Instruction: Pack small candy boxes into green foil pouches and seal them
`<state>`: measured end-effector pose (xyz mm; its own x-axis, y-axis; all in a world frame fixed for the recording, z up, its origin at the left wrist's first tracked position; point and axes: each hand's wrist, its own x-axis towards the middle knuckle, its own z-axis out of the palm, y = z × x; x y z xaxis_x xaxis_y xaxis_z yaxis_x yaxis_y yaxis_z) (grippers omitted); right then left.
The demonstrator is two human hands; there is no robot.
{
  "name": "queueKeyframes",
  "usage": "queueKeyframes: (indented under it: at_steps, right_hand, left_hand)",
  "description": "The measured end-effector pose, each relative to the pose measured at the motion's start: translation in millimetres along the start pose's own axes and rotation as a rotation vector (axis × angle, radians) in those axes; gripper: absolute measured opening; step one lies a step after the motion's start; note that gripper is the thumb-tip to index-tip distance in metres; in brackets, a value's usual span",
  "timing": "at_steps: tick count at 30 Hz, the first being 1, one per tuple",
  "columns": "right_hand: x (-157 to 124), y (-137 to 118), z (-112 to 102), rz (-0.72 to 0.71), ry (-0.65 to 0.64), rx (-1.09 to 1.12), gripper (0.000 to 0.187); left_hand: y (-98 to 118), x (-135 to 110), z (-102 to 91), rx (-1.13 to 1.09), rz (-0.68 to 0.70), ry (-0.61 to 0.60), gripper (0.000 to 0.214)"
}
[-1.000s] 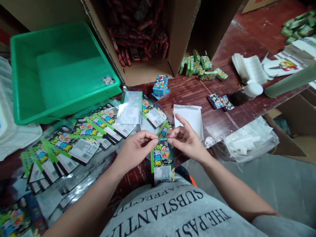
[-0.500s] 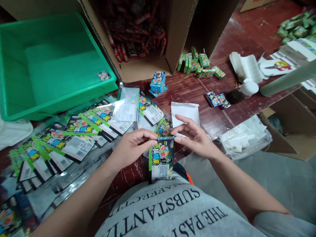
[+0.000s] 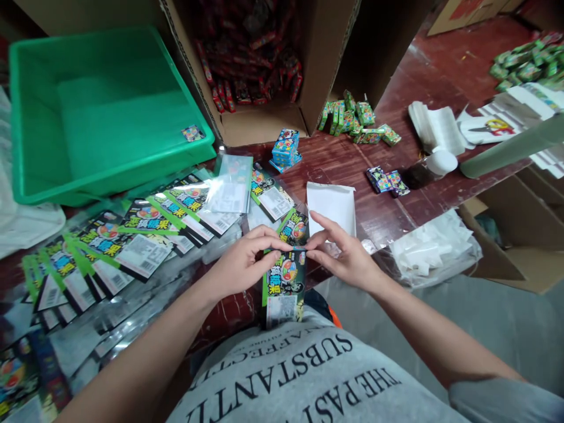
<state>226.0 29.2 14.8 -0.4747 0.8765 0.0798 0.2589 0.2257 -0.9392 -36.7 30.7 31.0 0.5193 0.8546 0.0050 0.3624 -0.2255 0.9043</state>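
My left hand (image 3: 258,252) and my right hand (image 3: 339,252) meet in front of my body, thumbs and fingertips pinching opposite ends of a small blue box (image 3: 298,249). The box shows edge-on as a narrow strip, partly covered by my fingers. Just beneath it, a black and green printed candy packet (image 3: 282,291) lies at the table edge, close to my shirt. A similar packet (image 3: 294,226) lies just beyond my fingers. Past my right fingertips is a white sheet of paper (image 3: 332,202).
Printed packets (image 3: 145,217) fan out at left below a green tub (image 3: 110,182). A carton (image 3: 264,126) holds red boxes. Blue boxes (image 3: 285,147), green boxes (image 3: 368,135) and purple boxes (image 3: 388,181) stand near a lidded jar (image 3: 440,163). A plastic bag (image 3: 434,249) hangs at right.
Both hands have shifted slightly with the blue box, which has tilted to show a thinner edge. The whole view has moved a little; the surrounding things stay put.
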Motion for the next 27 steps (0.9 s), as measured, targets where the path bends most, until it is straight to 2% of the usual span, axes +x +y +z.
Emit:
queueKeyframes:
  at_steps: [3, 6, 9, 12, 16, 19, 21, 24, 27]
  right_hand:
    - [-5, 3, 6, 0.009, 0.04, -0.065, 0.069]
    - [7, -13, -6, -0.055, 0.002, -0.077, 0.056]
    - [25, -33, -18, -0.13, -0.135, -0.115, 0.024]
    - [38, -39, -16, -0.161, -0.284, -0.227, 0.012]
    - [46, -30, -2, -0.148, -0.274, -0.385, 0.008]
    - [42, -27, 7, -0.154, -0.15, -0.466, 0.026]
    - [33, -30, 10, -0.207, -0.097, -0.535, 0.029]
    - [25, -30, 12, -0.286, -0.207, -0.593, 0.015]
    - [45, -25, 28, -0.196, -0.354, -0.474, 0.024]
  left_hand:
    - [-10, -6, 9.3, -0.098, -0.079, 0.092, 0.019]
    - [-15, -10, 14.1, -0.138, -0.13, 0.167, 0.015]
    - [-14, -12, 15.5, -0.122, -0.133, 0.179, 0.015]
    - [-10, -15, 17.5, -0.119, -0.126, 0.2, 0.015]
    - [-6, -18, 20.2, -0.087, -0.12, 0.204, 0.016]
    - [-7, -21, 21.8, -0.11, -0.139, 0.214, 0.017]
    - [-4, -25, 23.8, -0.133, -0.167, 0.25, 0.016]
    - [7, -41, 26.6, -0.135, -0.204, 0.329, 0.016]
    - [25, -66, 26.8, -0.052, -0.241, 0.453, 0.024]
